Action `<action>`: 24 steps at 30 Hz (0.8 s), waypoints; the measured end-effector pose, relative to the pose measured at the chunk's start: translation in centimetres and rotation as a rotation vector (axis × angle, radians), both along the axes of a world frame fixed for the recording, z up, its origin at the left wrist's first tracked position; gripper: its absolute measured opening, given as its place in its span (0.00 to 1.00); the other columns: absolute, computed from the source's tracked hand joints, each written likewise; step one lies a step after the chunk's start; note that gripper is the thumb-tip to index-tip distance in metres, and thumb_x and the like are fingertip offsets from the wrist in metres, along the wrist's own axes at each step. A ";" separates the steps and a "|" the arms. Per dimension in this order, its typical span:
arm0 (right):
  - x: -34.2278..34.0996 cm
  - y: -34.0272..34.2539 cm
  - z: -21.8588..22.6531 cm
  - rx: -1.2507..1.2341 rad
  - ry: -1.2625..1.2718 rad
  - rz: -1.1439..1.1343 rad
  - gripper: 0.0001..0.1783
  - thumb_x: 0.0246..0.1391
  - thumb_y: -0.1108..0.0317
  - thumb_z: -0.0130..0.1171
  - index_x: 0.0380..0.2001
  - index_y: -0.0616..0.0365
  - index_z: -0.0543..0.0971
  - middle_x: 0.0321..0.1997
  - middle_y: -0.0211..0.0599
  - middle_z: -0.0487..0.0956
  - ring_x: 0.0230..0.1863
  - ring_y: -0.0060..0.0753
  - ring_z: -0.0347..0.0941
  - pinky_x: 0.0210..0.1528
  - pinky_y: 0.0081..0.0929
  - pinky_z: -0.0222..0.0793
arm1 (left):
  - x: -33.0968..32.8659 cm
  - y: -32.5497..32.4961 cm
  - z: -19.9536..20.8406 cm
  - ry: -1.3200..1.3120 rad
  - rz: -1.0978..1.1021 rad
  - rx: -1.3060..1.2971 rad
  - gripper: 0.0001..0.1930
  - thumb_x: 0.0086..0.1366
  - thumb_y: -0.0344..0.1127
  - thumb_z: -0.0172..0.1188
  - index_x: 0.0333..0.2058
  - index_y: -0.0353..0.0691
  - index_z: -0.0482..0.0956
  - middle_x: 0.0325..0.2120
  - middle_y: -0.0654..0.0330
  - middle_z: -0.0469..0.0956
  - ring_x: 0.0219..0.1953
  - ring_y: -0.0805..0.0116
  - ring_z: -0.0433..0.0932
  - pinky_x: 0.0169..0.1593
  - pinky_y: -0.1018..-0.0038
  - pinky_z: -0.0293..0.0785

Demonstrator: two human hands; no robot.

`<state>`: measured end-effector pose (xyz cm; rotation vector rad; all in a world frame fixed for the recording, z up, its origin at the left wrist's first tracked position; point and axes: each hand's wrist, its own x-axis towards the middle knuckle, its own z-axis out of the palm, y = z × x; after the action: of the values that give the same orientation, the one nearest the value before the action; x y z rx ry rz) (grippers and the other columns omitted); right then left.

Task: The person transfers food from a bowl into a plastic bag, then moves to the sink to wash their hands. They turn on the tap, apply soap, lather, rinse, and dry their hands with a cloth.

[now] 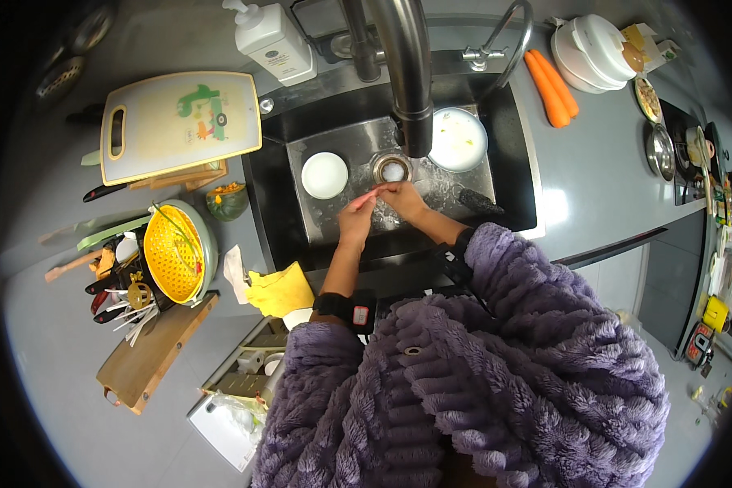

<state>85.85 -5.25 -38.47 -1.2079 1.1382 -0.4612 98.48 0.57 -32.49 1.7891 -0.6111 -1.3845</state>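
Note:
My left hand (357, 218) and my right hand (403, 199) meet at the fingertips over the black sink (272, 191), just in front of the drain (379, 168). Their fingers are closed and pressed together. Whatever may be between them is too small or hidden to make out. A dark metal faucet (412, 98) reaches over the sink just beyond my hands. Left of the drain a small white bowl (324, 176) sits on the sink floor. To the right stands a larger white bowl (457, 140) with cloudy liquid and small yellowish bits. Something whitish lies in the drain.
Carrots (551, 88) and a lidded white pot (595, 53) are on the right counter. At left are a cutting board (159, 130), a piece of green squash (227, 203), a yellow colander (169, 260) and a yellow cloth (281, 291). A pump bottle (275, 47) stands behind the sink.

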 end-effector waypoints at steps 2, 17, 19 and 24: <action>0.0 -0.7 -0.2 0.012 0.141 0.004 0.14 0.46 0.63 0.57 0.32 0.63 0.80 0.31 0.38 0.81 0.32 0.32 0.77 0.38 0.26 0.70 | -0.6 -0.2 0.3 -0.018 -0.067 -0.040 0.16 0.60 0.35 0.57 0.46 0.38 0.76 0.33 0.63 0.79 0.35 0.78 0.73 0.42 0.81 0.68; -2.6 -4.1 -6.9 0.706 -0.259 -0.361 0.11 0.49 0.60 0.56 0.33 0.53 0.77 0.33 0.34 0.78 0.32 0.39 0.76 0.31 0.36 0.69 | -2.3 -3.0 0.8 0.224 0.087 0.377 0.24 0.62 0.50 0.52 0.55 0.51 0.66 0.49 0.66 0.70 0.47 0.68 0.69 0.45 0.63 0.64; -2.1 -3.7 -6.2 0.413 0.003 -0.068 0.12 0.52 0.60 0.50 0.36 0.52 0.76 0.35 0.37 0.77 0.34 0.42 0.74 0.33 0.38 0.68 | -3.2 -4.2 0.4 0.307 0.117 0.480 0.27 0.62 0.55 0.49 0.57 0.52 0.63 0.50 0.65 0.69 0.47 0.67 0.69 0.45 0.60 0.64; -1.6 -3.3 1.0 0.841 -0.252 -0.771 0.15 0.60 0.62 0.40 0.48 0.49 0.71 0.38 0.33 0.74 0.34 0.32 0.67 0.34 0.36 0.63 | -6.6 -8.9 -1.7 0.469 0.109 0.534 0.28 0.61 0.64 0.41 0.53 0.52 0.65 0.41 0.64 0.70 0.36 0.67 0.70 0.38 0.61 0.67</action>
<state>84.21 -8.51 -37.45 0.0476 1.3485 -0.5944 91.84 -8.34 -34.18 1.7513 0.1190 -1.9277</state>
